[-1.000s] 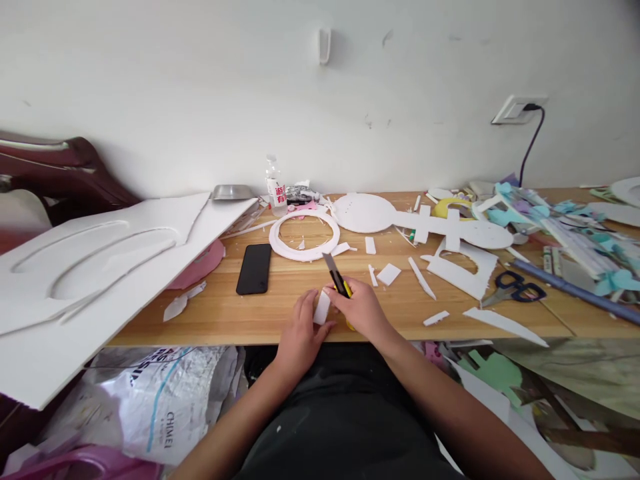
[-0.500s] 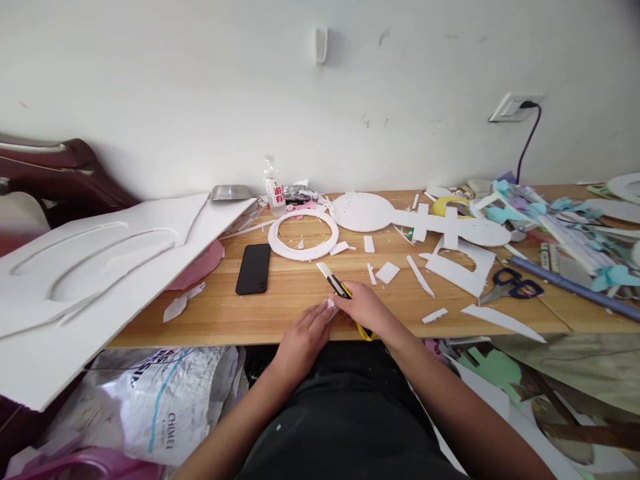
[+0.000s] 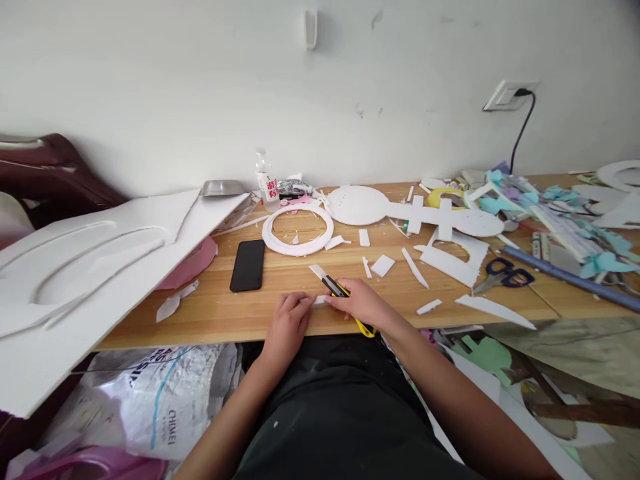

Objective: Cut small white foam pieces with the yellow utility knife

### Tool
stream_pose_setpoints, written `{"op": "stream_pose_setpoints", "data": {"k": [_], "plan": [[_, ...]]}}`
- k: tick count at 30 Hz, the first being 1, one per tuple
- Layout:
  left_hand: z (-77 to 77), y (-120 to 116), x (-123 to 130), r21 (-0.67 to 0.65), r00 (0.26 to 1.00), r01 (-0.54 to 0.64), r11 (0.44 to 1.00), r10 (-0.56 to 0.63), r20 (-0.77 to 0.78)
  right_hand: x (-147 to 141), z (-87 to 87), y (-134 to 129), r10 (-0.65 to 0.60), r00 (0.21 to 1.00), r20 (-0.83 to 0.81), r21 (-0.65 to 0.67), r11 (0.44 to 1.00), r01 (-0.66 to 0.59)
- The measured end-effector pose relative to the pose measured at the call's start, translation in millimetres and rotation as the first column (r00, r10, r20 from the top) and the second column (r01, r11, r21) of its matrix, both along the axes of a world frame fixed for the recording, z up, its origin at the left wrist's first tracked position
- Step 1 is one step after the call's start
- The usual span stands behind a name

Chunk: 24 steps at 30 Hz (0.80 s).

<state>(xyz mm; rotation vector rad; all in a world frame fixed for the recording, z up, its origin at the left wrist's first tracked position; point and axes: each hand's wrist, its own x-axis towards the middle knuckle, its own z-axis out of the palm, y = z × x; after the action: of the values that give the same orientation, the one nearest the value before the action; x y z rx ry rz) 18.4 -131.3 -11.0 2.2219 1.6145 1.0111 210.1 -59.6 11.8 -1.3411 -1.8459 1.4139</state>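
Observation:
A yellow and black utility knife (image 3: 336, 285) is gripped in my right hand (image 3: 361, 301), its blade pointing up and left, above the tabletop. Between my two hands spans a small white foam strip (image 3: 319, 301) near the table's front edge. The fingers of my left hand (image 3: 289, 325) close on the strip's left end, while the right thumb and fingertips meet its other end. Just beyond lie a white foam ring (image 3: 267, 235) and a black phone (image 3: 247, 265).
Foam offcuts (image 3: 383, 265) and dark-handled scissors (image 3: 505, 275) lie to the right, before a long flat foam shape (image 3: 357, 205). A large foam board (image 3: 115, 267) overhangs the left side. A plastic bottle (image 3: 269, 187) stands by the wall.
My left hand has shifted left from my right hand, so more of the foam strip shows between them. The knife stays in my right hand. The whole view has moved slightly.

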Motion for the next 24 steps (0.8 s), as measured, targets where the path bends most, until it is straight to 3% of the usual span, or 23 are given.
{"op": "stream_pose_setpoints", "data": {"k": [6, 15, 19, 24], "plan": [[-2.1, 1, 0, -0.027, 0.998, 0.037, 0.999, -0.035, 0.051, 0, -3.1, 2, 0.004, 1.000, 0.019, -0.008, 1.000, -0.004], [2.4, 1, -1, 0.020, 0.997, -0.002, 1.000, 0.004, -0.082, 0, -6.2, -8, -0.116, 0.993, -0.029, -0.041, 0.993, 0.115], [3.4, 2, -2, -0.074, 0.998, 0.062, 0.995, -0.060, 0.028, -1, -11.2, -11, -0.129, 0.990, -0.054, -0.034, 0.991, 0.127], [4.9, 8, -8, -0.132, 0.990, 0.133, 0.982, -0.124, 0.073, -5, -11.0, 0, -0.052, 0.996, -0.070, -0.075, 0.996, 0.047]]}}
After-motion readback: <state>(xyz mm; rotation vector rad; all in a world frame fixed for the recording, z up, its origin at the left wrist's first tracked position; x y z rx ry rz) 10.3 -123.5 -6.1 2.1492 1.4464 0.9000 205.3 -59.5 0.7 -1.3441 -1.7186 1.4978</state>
